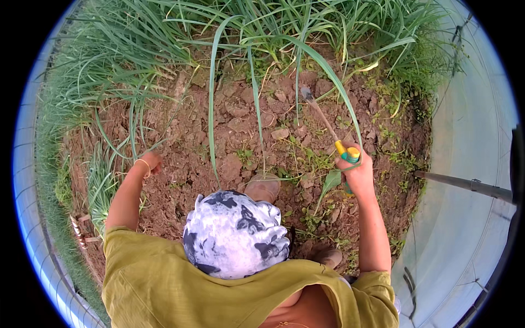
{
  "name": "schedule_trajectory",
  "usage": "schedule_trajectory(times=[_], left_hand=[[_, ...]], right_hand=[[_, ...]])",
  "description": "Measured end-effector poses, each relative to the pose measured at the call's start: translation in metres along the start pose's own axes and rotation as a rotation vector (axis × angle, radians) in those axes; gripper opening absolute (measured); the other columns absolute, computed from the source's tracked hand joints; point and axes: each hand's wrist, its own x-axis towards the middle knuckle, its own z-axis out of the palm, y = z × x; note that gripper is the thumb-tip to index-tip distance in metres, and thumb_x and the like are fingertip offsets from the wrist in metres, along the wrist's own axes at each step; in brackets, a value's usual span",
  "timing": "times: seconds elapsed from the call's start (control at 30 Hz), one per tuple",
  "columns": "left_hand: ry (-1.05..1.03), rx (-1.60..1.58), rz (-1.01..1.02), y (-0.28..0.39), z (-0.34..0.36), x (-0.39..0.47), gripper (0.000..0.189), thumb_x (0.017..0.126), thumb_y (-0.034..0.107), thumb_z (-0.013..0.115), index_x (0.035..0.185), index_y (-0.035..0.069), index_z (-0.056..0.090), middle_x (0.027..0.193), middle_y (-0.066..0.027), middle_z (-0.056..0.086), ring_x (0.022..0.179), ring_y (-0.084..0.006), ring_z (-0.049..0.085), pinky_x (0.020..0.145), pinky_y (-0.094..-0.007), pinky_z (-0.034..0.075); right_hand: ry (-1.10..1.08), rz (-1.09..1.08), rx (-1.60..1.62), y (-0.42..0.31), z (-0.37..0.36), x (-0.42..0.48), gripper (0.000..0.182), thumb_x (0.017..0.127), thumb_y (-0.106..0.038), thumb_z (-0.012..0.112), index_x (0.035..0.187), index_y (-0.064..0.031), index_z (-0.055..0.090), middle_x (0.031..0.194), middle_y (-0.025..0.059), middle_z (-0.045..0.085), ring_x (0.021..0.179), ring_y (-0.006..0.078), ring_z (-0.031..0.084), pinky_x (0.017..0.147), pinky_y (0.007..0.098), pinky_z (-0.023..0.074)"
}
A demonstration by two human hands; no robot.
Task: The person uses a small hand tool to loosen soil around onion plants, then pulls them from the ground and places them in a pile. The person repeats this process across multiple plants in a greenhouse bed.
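My right hand [357, 174] grips the yellow and green handle of a hand digging tool [324, 117]. Its thin shaft points up and away over the soil, ending in a dark, flattened tip. A broad green leaf [331, 181] hangs beside that hand, and a long arching leaf [328, 67] reaches down to it. On the left, my left hand [151, 162] is low over the brown soil [184, 135] with its fingers curled; whether anything is in them is hidden. Narrow green leaves cross just behind it, and a heap of long-leaved plants [98, 180] lies beside the forearm.
Dense long-leaved green plants [135, 45] stand along the far side and left. Small weeds [316, 160] dot the cloddy soil. My patterned knee [236, 233] and boot [263, 186] are between my arms. A pole [463, 182] and pale sheeting [459, 135] border the right.
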Motion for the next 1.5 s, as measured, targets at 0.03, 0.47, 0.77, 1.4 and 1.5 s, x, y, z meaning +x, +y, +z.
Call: schedule_trajectory(times=[0.03,0.47,0.77,1.4,1.5], left_hand=[[-0.08,-0.038,0.269,0.069,0.02,0.036,0.03,0.09,0.028,0.048,0.09,0.001,0.061,0.065,-0.0086,0.063,0.052,-0.0164,0.058,0.049,-0.0286,0.047],[-0.089,-0.988,0.933,0.528,0.092,0.138,0.035,0.079,0.028,0.068,0.101,0.004,0.054,0.091,-0.0056,0.057,0.08,-0.0172,0.054,0.073,-0.0318,0.044],[-0.085,-1.421,0.777,0.53,0.091,0.135,0.051,0.088,0.043,0.052,0.052,0.012,0.034,0.052,-0.0017,0.031,0.053,-0.017,0.032,0.063,-0.0332,0.034],[-0.373,-1.797,0.823,0.53,0.109,0.148,0.054,0.091,0.041,0.045,0.048,0.013,0.028,0.045,-0.0012,0.025,0.043,-0.0166,0.028,0.048,-0.0302,0.028],[-0.307,-1.687,0.835,0.539,0.073,0.141,0.053,0.092,0.043,0.042,0.049,0.015,0.029,0.045,-0.0017,0.026,0.043,-0.0162,0.026,0.049,-0.0307,0.031]], right_hand=[[-0.019,0.022,-0.082,-0.018,0.0,0.015,0.038,0.073,-0.003,0.062,0.11,-0.0012,0.054,0.076,0.0005,0.054,0.059,0.005,0.048,0.051,0.0213,0.0398],[-0.192,0.339,-0.37,-0.073,0.075,0.241,0.03,0.073,-0.009,0.056,0.097,0.0081,0.055,0.068,0.0156,0.059,0.064,0.023,0.059,0.061,0.0339,0.0485],[0.147,-0.059,-0.064,0.072,0.127,0.195,0.038,0.073,-0.01,0.06,0.11,-0.0014,0.054,0.087,0.0243,0.062,0.085,0.0384,0.06,0.074,0.0404,0.0487],[-0.005,-0.066,-0.544,0.068,0.127,0.25,0.048,0.072,-0.013,0.059,0.118,-0.006,0.045,0.086,0.022,0.062,0.077,0.0377,0.061,0.07,0.0398,0.0501],[-0.047,-0.033,-0.38,0.048,0.128,0.274,0.046,0.074,-0.014,0.057,0.118,-0.01,0.046,0.087,0.0214,0.062,0.076,0.038,0.061,0.072,0.0418,0.05]])
